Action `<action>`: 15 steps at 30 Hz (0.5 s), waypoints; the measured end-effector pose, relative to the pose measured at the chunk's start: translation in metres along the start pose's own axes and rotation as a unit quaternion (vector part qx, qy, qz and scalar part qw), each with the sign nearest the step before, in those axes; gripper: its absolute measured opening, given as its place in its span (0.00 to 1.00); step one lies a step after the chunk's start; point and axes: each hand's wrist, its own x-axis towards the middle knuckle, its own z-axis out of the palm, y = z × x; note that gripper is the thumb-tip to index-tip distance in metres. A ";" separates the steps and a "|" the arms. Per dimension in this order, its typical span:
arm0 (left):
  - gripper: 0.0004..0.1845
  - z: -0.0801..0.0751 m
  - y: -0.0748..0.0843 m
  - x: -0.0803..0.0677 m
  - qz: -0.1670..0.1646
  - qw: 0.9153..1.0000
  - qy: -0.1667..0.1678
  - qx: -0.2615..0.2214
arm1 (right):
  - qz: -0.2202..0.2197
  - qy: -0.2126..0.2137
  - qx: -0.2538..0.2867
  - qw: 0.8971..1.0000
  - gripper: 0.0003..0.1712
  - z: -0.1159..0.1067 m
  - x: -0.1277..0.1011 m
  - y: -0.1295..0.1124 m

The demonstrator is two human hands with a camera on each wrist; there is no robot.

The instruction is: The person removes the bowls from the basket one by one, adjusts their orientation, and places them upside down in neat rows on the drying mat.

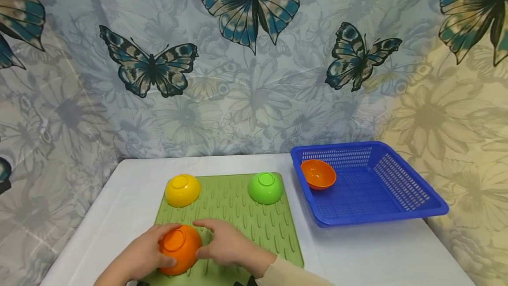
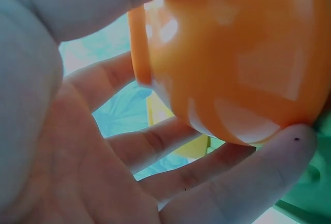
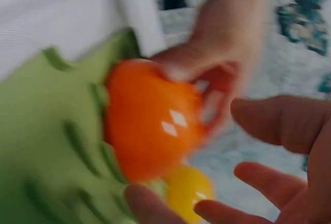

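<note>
An orange bowl (image 1: 183,250) sits upside down at the near left of the green ridged mat (image 1: 234,220). My left hand (image 1: 147,250) holds it from the left, the thumb on one side and the fingers round the other, as the left wrist view of the bowl (image 2: 232,58) shows. Just right of the bowl is my right hand (image 1: 226,242), fingers spread apart. In the right wrist view a gap shows between this hand and the orange bowl (image 3: 150,120). Farther back on the mat, a yellow bowl (image 1: 183,191) and a green bowl (image 1: 265,188) are also turned bottom up.
A blue plastic basket (image 1: 397,215) stands on the white table (image 1: 357,250) to the right of the mat. Inside its left end lies another orange bowl (image 1: 318,174), its opening showing. A butterfly-print cloth (image 1: 258,100) hangs behind the table.
</note>
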 end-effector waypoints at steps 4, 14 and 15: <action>0.45 0.001 0.002 0.001 -0.003 1.000 0.002 0.004 | -0.015 -0.009 0.069 0.997 0.36 -0.036 -0.023 0.000; 0.45 0.002 0.005 0.001 -0.010 1.000 -0.001 0.010 | -0.077 -0.004 0.238 0.968 0.38 -0.146 -0.080 0.032; 0.46 0.002 0.006 0.001 -0.011 1.000 -0.001 0.010 | -0.075 0.002 0.267 0.961 0.38 -0.159 -0.083 0.036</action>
